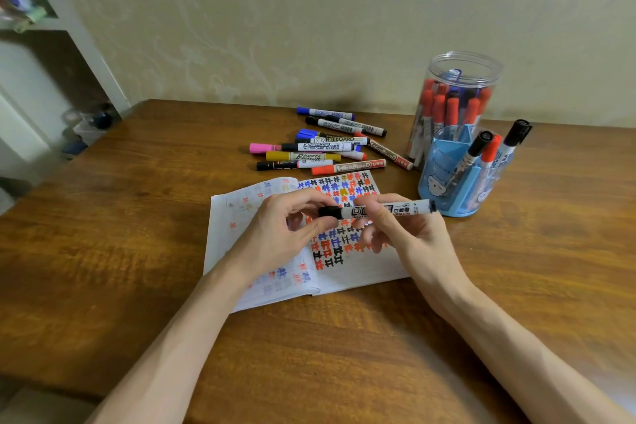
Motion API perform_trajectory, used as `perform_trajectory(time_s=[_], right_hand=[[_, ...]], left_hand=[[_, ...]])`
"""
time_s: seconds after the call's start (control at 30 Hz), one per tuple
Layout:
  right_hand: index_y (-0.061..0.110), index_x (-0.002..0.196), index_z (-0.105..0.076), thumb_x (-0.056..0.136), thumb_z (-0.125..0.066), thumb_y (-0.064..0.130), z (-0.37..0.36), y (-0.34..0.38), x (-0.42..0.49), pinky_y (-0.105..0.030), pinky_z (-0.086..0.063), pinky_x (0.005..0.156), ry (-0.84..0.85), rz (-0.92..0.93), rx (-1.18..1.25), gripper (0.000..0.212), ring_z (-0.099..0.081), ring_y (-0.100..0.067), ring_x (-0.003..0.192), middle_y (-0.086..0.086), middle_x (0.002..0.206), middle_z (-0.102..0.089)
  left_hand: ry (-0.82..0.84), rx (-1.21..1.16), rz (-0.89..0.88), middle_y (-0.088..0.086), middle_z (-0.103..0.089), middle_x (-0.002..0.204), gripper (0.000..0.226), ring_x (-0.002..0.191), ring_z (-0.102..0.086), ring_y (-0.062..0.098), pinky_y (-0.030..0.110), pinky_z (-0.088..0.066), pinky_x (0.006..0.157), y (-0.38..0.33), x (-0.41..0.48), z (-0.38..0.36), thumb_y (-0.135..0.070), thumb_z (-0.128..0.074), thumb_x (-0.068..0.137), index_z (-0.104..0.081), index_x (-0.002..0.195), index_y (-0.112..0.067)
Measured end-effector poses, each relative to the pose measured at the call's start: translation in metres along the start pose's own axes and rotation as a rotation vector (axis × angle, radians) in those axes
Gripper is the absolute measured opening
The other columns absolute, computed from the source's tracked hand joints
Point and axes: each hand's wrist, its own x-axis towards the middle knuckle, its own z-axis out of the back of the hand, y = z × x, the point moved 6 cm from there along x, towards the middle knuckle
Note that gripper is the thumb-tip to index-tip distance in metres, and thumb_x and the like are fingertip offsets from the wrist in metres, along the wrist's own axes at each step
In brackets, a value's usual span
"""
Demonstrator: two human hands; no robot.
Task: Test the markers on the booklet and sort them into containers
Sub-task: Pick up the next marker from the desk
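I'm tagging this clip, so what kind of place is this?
Probably a room at home, at a desk: a wooden table against a wall with patterned wallpaper, and a white shelf unit to the left.

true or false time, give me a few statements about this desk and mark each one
1. Both the left hand and the right hand hold one black-capped marker above the booklet. True.
2. The clear jar is empty. False: the jar holds red and blue markers.
3. A pink marker lies at the left end of the loose markers. True.
4. The booklet is closed. False: it lies open, covered in coloured marks.
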Motion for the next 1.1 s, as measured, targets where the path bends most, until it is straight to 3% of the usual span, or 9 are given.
perform_trajectory(time_s=[0.13,0.23,0.4,0.5,0.6,0.67,0.77,0.93,1.1], right_hand=[[0.007,0.091,-0.081,0.103,-0.064,0.027,0.001,0.002,-0.002,-0.029,-0.055,0.071,0.006,0.06,-0.09,0.03,-0.068,-0.02,0.069,-0.013,0.078,-0.076],[0.005,0.091,-0.08,0.103,-0.064,0.029,0.002,0.003,-0.004,-0.034,-0.061,0.077,0.008,0.086,-0.118,0.031,-0.072,-0.024,0.074,-0.011,0.08,-0.077],[0.014,0.109,-0.079,0.102,-0.064,0.03,0.0,0.004,0.001,-0.039,-0.058,0.078,0.038,0.087,-0.046,0.023,-0.068,-0.023,0.076,-0.01,0.081,-0.074],[0.021,0.125,-0.074,0.095,-0.071,0.033,0.0,0.002,0.004,-0.027,-0.056,0.077,0.041,0.042,-0.028,0.032,-0.07,-0.013,0.08,0.001,0.082,-0.074],[0.022,0.126,-0.072,0.088,-0.08,0.025,0.006,0.002,0.005,-0.023,-0.06,0.08,-0.003,0.016,-0.009,0.039,-0.076,-0.008,0.095,0.007,0.103,-0.08],[0.023,0.127,-0.071,0.087,-0.082,0.019,0.011,0.001,0.007,-0.025,-0.061,0.085,-0.023,0.027,-0.038,0.042,-0.076,-0.012,0.103,0.005,0.112,-0.08],[0.022,0.128,-0.071,0.088,-0.083,0.013,0.013,0.0,0.01,-0.028,-0.062,0.087,-0.028,0.098,-0.2,0.043,-0.075,-0.014,0.099,0.004,0.105,-0.077],[0.02,0.127,-0.07,0.091,-0.08,0.014,-0.003,-0.006,0.01,-0.031,-0.061,0.09,0.099,0.148,-0.392,0.037,-0.072,-0.012,0.104,0.01,0.111,-0.074],[0.03,0.126,-0.07,0.092,-0.079,0.027,-0.024,-0.006,0.009,-0.03,-0.058,0.096,0.22,0.19,-0.581,0.036,-0.066,-0.002,0.115,0.017,0.124,-0.07]], left_hand=[[-0.019,-0.087,-0.022,-0.019,-0.075,0.105,0.027,0.103,-0.07,-0.002,0.015,-0.056,0.083,-0.008,-0.004,-0.004,-0.032,-0.072,0.085,-0.074,0.111,-0.031],[-0.042,-0.093,-0.043,-0.016,-0.076,0.105,0.028,0.102,-0.071,0.001,0.02,-0.058,0.084,-0.011,-0.006,-0.005,-0.034,-0.071,0.083,-0.074,0.111,-0.031],[-0.074,-0.1,-0.061,-0.021,-0.075,0.097,0.022,0.1,-0.071,0.003,0.017,-0.057,0.08,-0.016,-0.003,0.001,-0.027,-0.074,0.085,-0.072,0.106,-0.035],[-0.104,-0.12,-0.073,-0.011,-0.076,0.103,0.021,0.102,-0.071,0.013,0.027,-0.059,0.08,-0.017,-0.001,0.01,-0.025,-0.074,0.09,-0.073,0.111,-0.022],[-0.141,-0.127,-0.044,-0.011,-0.075,0.105,0.023,0.103,-0.071,0.015,0.036,-0.061,0.082,-0.016,-0.004,0.022,-0.028,-0.074,0.091,-0.072,0.113,-0.02],[-0.18,-0.13,-0.04,-0.014,-0.075,0.104,0.02,0.104,-0.07,0.01,0.028,-0.06,0.081,-0.016,-0.008,0.031,-0.023,-0.074,0.093,-0.072,0.112,-0.02],[-0.287,-0.129,-0.053,-0.016,-0.074,0.107,0.02,0.105,-0.069,0.004,0.014,-0.053,0.082,-0.016,-0.018,0.048,-0.018,-0.072,0.094,-0.071,0.114,-0.014],[-0.434,-0.188,-0.002,-0.009,-0.076,0.102,0.025,0.093,-0.073,0.011,0.017,-0.055,0.076,-0.01,-0.056,0.073,-0.017,-0.071,0.094,-0.069,0.117,-0.008],[-0.593,-0.187,0.048,-0.001,-0.075,0.11,0.023,0.099,-0.072,0.017,0.022,-0.057,0.079,0.0,-0.116,0.112,-0.015,-0.068,0.097,-0.067,0.12,-0.009]])
